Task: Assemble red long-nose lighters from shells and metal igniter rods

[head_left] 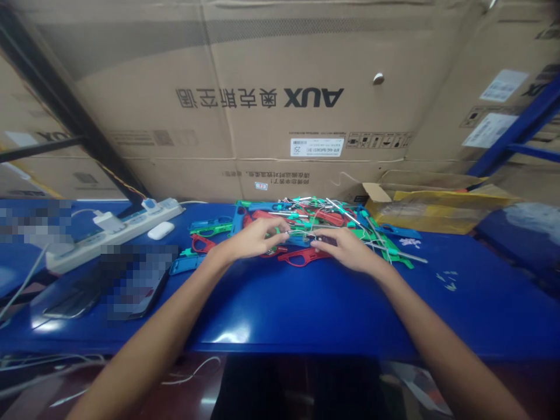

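Note:
My left hand (259, 238) pinches one end of a thin white wire (298, 232) over the heap. The wire spans the gap to my right hand (345, 249), whose fingers are closed at its other end around a small dark piece (324, 239) that is too blurred to name. Below and behind both hands lies a heap of red, green and blue plastic parts, with metal rods (341, 211) and loose wires among them. A red plastic piece with a looped handle (300, 257) rests just under my right fingers.
At the left are a white power strip (118, 234) with plugs, a white oval object (160, 231) and two dark phone-like slabs (142, 286). An open cardboard box (433, 211) sits back right. Large cartons (262, 46) wall the rear of the blue table (262, 309).

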Tool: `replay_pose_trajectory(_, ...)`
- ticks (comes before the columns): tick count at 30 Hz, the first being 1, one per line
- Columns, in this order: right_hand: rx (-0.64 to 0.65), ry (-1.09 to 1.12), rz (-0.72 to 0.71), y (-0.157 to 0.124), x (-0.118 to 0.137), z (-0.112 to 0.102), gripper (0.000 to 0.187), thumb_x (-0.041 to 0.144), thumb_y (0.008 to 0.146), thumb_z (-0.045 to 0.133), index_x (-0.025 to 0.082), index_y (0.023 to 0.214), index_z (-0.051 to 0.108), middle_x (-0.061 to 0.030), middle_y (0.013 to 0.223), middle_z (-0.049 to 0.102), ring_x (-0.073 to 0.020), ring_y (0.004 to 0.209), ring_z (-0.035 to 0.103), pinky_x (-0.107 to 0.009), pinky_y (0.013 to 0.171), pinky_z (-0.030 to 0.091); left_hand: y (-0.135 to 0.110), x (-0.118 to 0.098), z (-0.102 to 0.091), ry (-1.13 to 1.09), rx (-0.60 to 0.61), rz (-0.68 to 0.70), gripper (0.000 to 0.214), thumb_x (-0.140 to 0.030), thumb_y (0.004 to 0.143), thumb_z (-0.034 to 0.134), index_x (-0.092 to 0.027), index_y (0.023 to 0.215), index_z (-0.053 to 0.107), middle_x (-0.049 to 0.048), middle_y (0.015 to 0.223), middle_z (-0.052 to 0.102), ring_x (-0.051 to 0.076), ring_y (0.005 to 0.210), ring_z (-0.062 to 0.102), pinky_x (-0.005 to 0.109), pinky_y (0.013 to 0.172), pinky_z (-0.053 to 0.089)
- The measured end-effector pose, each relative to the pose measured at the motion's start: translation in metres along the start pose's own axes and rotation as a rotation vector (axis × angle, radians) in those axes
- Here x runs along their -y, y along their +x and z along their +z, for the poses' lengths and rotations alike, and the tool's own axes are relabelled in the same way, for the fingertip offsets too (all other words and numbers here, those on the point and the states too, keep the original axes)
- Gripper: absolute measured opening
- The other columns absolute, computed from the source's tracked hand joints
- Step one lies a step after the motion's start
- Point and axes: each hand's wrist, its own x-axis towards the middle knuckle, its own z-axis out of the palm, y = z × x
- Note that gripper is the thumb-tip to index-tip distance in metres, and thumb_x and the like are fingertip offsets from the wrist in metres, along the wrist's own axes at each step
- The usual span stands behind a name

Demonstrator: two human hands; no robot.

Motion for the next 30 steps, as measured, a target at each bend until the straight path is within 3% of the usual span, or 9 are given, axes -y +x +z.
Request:
replay_pose_trajectory(6, 0.025, -0.031, 0.040, -0.003, 0.013, -0.001, 0.028, 0.039, 0.099, 0.058, 0.030, 0.118, 0.076, -0.0038, 0.110, 0.079, -0.0239, 0.095, 0.072, -0.041, 0.087, 0.053, -0.014, 0.010, 0.010, 0.036, -0.046, 0.070, 0.023, -0.036, 0.102, 0.051, -0.018, 0.106, 0.065, 0.0041, 0.093, 0.072, 0.015, 0.076, 0.066, 0.028, 0.071, 0.050)
replay_pose_trajectory(9, 0.020, -0.028, 0.063, -0.005, 0.018, 0.001, 0.030, 0.040, 0.099, 0.058, 0.028, 0.120, 0.075, -0.0044, 0.106, 0.080, -0.0238, 0.092, 0.072, -0.039, 0.084, 0.053, -0.019, 0.014, 0.007, 0.058, -0.037, 0.097, 0.023, -0.035, 0.103, 0.051, -0.018, 0.105, 0.066, 0.0040, 0.094, 0.072, 0.016, 0.080, 0.067, 0.029, 0.075, 0.051)
replay_pose_trajectory(15, 0.013, -0.017, 0.063, -0.005, 0.022, 0.000, 0.030, 0.047, 0.099, 0.058, 0.024, 0.104, 0.078, -0.0026, 0.098, 0.079, -0.0200, 0.083, 0.068, -0.032, 0.074, 0.049, -0.020, 0.013, 0.002, 0.202, -0.059, 0.119, 0.026, -0.035, 0.105, 0.048, -0.018, 0.109, 0.067, 0.0064, 0.102, 0.073, 0.019, 0.090, 0.068, 0.033, 0.081, 0.051)
replay_pose_trajectory(24, -0.110, 0.048, 0.088, -0.004, 0.020, 0.000, 0.019, 0.040, 0.095, 0.062, 0.023, 0.100, 0.070, -0.0005, 0.078, 0.075, -0.0182, 0.069, 0.067, -0.032, 0.067, 0.048, -0.020, 0.008, 0.008, 0.278, -0.065, 0.148, 0.028, -0.035, 0.106, 0.044, -0.019, 0.111, 0.067, 0.0070, 0.099, 0.073, 0.019, 0.087, 0.068, 0.034, 0.076, 0.051)
replay_pose_trajectory(30, -0.184, 0.048, 0.041, -0.004, 0.017, 0.004, 0.021, 0.043, 0.094, 0.064, 0.023, 0.095, 0.060, -0.0026, 0.088, 0.070, -0.0166, 0.072, 0.062, -0.030, 0.063, 0.045, -0.021, 0.006, 0.007, 0.264, -0.074, 0.114, 0.027, -0.033, 0.104, 0.046, -0.020, 0.110, 0.069, 0.0067, 0.099, 0.075, 0.018, 0.080, 0.069, 0.033, 0.074, 0.052)
